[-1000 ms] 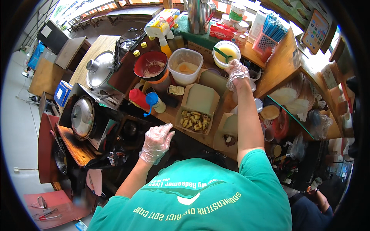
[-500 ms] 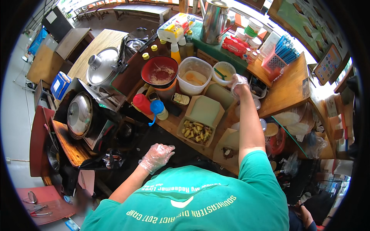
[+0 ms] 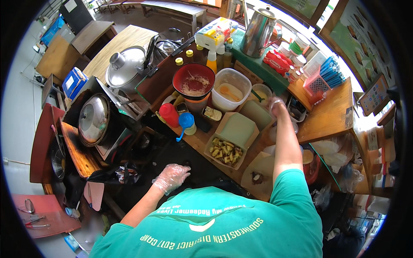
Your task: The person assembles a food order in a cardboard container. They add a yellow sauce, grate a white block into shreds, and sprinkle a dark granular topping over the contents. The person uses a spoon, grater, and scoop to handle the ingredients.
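The clearest change is at the small tub [image 3: 266, 88]: it now sits lower and closer to the large white container [image 3: 226, 104] than 1 second ago, with the green spoon [image 3: 258, 96] leaning inside it. The gloved right hand [image 3: 276, 105] has shifted from the tub's near edge to its right side, so it still seems occupied there; its fingertips are too hidden to tell whether its grip is closed on the tub or merely touching it. The gloved left hand [image 3: 173, 176] has dropped farther from the table [image 3: 198, 142]; its grip is loose, fingers slightly bent, with nothing seen in it, which leaves that hand unoccupied. Between the 2 hands, the open box [image 3: 236, 130] of chopped food [image 3: 226, 152] stands untouched on the table, and a second open box [image 3: 263, 162] lies just beside it, below the right forearm. The whole view has also swung, carrying everything rightward and downward.
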Motion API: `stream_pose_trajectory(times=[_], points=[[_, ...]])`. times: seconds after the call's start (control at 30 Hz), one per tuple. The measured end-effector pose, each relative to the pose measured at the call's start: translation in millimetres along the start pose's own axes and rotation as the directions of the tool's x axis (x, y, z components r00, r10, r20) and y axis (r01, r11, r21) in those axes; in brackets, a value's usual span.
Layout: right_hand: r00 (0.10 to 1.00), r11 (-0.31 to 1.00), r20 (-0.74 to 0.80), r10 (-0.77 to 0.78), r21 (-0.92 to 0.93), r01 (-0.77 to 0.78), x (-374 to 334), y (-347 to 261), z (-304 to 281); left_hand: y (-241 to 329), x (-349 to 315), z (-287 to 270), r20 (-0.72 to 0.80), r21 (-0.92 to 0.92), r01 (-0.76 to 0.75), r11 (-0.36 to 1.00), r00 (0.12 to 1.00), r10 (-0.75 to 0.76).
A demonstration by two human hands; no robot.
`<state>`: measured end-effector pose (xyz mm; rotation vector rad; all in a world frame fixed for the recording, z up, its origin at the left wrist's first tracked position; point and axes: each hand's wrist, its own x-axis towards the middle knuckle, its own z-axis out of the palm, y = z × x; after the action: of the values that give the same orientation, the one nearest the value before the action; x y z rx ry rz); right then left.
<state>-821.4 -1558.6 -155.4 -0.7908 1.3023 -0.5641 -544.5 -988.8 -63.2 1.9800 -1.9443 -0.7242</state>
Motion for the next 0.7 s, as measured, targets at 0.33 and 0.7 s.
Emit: stream_pose_trajectory(times=[0.33, 0.7], points=[[0.997, 0.897, 0.069, 0.015, -0.442, 0.017, 67, 32, -19, 2, -10, 10, 0.143, 0.038, 0.123, 0.992, 0.982, -0.127], [0.617, -0.292, 0.459, -0.640, -0.887, 0.358, -196, -52, 72, 1, 77, 75, 0.352, -0.585, 0.627, 0.514, 0.767, -0.536]])
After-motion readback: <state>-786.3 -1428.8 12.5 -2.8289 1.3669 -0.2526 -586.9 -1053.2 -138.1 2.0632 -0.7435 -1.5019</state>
